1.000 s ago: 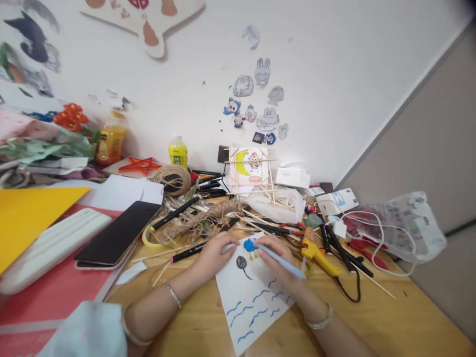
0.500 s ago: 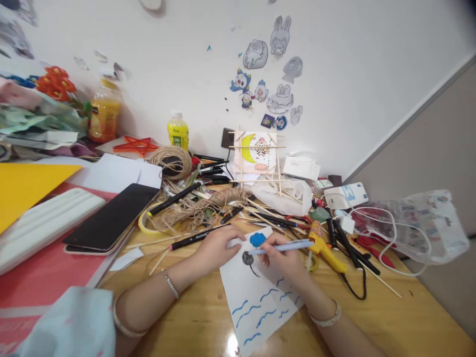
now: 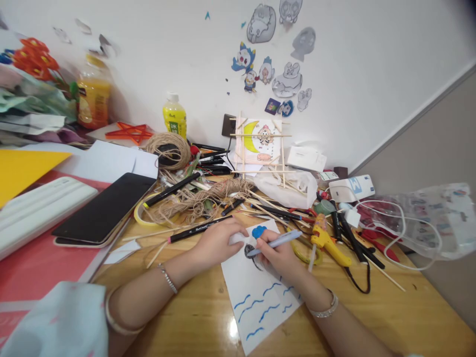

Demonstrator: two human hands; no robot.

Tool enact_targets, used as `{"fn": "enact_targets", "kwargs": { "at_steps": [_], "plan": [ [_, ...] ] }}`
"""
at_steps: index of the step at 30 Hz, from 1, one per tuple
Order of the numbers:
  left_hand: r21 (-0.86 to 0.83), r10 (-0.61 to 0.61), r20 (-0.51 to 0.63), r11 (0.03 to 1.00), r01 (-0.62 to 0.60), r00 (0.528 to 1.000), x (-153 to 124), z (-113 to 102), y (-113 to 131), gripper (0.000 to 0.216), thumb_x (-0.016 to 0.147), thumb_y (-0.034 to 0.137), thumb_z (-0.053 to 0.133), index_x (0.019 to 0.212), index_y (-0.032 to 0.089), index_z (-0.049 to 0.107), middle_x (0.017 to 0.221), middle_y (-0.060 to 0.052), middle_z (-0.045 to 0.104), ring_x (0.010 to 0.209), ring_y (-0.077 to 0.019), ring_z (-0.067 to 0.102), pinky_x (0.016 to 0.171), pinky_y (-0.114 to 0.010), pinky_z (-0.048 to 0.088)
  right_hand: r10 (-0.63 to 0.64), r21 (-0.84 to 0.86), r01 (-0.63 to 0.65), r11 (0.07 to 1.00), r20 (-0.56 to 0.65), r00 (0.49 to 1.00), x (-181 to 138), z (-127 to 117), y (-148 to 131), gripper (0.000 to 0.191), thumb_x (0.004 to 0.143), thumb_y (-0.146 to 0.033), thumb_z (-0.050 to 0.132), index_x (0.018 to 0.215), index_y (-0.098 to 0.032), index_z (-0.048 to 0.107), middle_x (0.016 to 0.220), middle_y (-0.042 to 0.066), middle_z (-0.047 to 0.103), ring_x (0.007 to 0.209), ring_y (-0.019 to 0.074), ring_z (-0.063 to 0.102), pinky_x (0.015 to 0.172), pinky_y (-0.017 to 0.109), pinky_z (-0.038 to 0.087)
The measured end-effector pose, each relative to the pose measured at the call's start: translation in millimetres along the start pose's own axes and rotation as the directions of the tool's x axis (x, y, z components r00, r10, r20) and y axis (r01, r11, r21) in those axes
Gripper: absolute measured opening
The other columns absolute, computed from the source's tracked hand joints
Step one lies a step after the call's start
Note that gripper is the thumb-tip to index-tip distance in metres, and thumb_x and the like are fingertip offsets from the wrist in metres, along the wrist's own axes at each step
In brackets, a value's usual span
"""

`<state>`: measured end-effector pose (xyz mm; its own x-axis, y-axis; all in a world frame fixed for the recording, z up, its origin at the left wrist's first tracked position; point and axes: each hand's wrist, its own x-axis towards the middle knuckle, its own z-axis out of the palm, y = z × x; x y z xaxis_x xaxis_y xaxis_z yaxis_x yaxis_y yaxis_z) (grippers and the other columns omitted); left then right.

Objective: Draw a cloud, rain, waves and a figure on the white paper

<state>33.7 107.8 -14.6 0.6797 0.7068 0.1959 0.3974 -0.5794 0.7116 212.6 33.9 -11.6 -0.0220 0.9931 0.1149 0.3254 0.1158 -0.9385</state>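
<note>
A white sheet of paper [image 3: 247, 307] lies on the wooden table with blue wavy lines on its lower part. Higher up on it are a blue cloud-like shape [image 3: 258, 231] and a dark scribbled round shape [image 3: 250, 251] with a curved line below. My right hand [image 3: 277, 255] grips a light blue pen [image 3: 286, 238], its tip at the dark shape. With bent fingers, my left hand [image 3: 217, 243] holds the sheet at its upper left edge; its fingertips are partly hard to make out.
A black marker [image 3: 197, 229] lies beyond my left hand. Twine [image 3: 219, 196], sticks and pens crowd the back. To the right is a yellow glue gun [image 3: 327, 243] with its cord. Left are a black tablet-like slab [image 3: 107, 210] and a white case [image 3: 44, 215]. Bottles stand by the wall.
The head view has shifted slightly, so the background sits higher. My right hand and the pen have moved a little to the left and down over the dark shape. My left hand stays at the sheet.
</note>
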Motion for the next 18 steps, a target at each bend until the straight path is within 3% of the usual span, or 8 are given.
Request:
{"fn": "enact_targets", "kwargs": {
  "at_steps": [18],
  "plan": [
    [0.043, 0.016, 0.065, 0.999, -0.019, 0.998, -0.4, -3.3, 4.8, 0.021, 0.074, 0.013, 0.064, 0.093, 0.022, 0.069, 0.100, -0.002, 0.063, 0.095, -0.0205, 0.062, 0.084, -0.029, 0.047, 0.072, 0.054, -0.074, 0.996, 0.034, 0.997, 0.2, -0.4, 1.8, 0.044, 0.081, -0.056, 0.059, 0.058, -0.021, 0.046, 0.043, -0.005, 0.047, 0.039, 0.0094, 0.043, 0.040, 0.021, 0.032]
  ]
}}
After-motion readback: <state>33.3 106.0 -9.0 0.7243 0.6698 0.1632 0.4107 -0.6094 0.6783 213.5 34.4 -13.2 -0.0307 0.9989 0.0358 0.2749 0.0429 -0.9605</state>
